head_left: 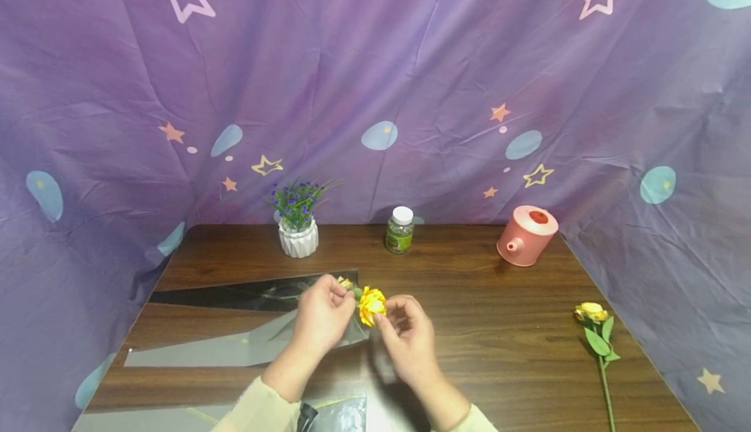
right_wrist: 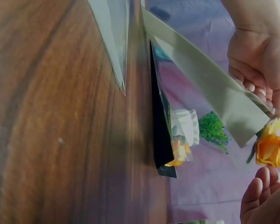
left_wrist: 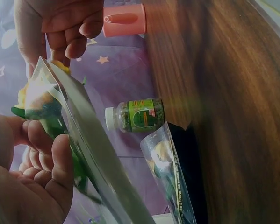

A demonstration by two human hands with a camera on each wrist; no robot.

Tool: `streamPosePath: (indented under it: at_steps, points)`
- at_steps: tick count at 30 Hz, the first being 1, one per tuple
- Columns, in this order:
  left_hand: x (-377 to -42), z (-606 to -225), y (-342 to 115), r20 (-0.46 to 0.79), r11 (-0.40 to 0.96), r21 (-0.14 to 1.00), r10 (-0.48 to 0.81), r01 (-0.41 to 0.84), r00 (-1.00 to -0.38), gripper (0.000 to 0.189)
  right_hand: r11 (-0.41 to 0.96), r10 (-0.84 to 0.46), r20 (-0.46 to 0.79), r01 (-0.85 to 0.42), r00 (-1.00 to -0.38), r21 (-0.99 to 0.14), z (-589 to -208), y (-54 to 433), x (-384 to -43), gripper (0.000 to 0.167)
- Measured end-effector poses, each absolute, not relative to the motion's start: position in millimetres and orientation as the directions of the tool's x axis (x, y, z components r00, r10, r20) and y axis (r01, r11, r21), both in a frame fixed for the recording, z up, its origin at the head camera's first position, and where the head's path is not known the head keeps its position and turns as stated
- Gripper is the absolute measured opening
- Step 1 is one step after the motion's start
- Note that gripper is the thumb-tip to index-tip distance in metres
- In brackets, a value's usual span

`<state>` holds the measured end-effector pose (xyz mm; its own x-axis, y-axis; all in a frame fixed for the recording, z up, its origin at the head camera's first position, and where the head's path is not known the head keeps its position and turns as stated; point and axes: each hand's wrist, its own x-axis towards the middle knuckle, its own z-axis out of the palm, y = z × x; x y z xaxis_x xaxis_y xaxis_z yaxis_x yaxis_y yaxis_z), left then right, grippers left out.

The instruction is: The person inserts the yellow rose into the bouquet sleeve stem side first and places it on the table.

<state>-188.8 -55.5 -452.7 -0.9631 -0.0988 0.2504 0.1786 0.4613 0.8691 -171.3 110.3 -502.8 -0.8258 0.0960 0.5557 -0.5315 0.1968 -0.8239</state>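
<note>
One yellow flower (head_left: 372, 305), held above the middle of the desk (head_left: 499, 354), bloom at the mouth of a clear-fronted grey sleeve (head_left: 235, 347). Left hand (head_left: 323, 308) pinches the sleeve's rim beside the bloom. Right hand (head_left: 411, 337): thumb and fingertips grasp the petals, other fingers loosely bent. Green leaf and stem show through the sleeve's clear front. Grey sleeve slants, mouth end raised; its narrow end points to the left edge.

Just beyond, toward the far edge: black sleeve (head_left: 235, 295) with a yellowish bloom (head_left: 345, 283) at its wide end. Another sleeve (head_left: 158, 419) at the near left corner. Along the far edge: potted plant (head_left: 299, 223) left of middle, white-lidded jar (head_left: 400, 231) near middle, pink watering can (head_left: 527, 240) by the far right corner. Leafy yellow rose (head_left: 598, 343) near the right edge. Purple cloth (head_left: 381, 60) behind.
</note>
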Motion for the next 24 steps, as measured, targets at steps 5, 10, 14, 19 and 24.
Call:
streamPosePath:
  at_steps: [5,10,14,19,24]
  points:
    - [-188.1,-452.9,-55.2,0.247,0.471,0.862,-0.07,0.186,-0.966,0.013,0.233,0.061,0.564,-0.538,-0.823,-0.81,-506.1,109.3,-170.4,0.022]
    - [-187.0,-452.1,-54.9,0.252,0.486,0.851,-0.049,0.197,-0.967,0.014,0.258,0.031,0.546,-0.521,-0.837,-0.814,-507.8,109.7,-169.6,0.02]
    - [-186.4,-451.0,-55.0,0.244,0.489,0.851,-0.042,0.193,-0.969,0.014,0.273,0.006,0.53,-0.508,-0.848,-0.817,-508.5,110.0,-169.3,0.018]
    - [-185.9,-449.7,-55.3,0.238,0.485,0.852,-0.023,0.198,-0.971,0.014,0.282,-0.024,0.514,-0.499,-0.857,-0.819,-510.1,109.7,-169.5,0.019]
    - [-185.7,-449.2,-56.0,0.247,0.489,0.845,0.001,0.216,-0.969,0.014,0.268,-0.069,0.481,-0.481,-0.874,-0.835,-510.5,109.1,-170.1,0.02]
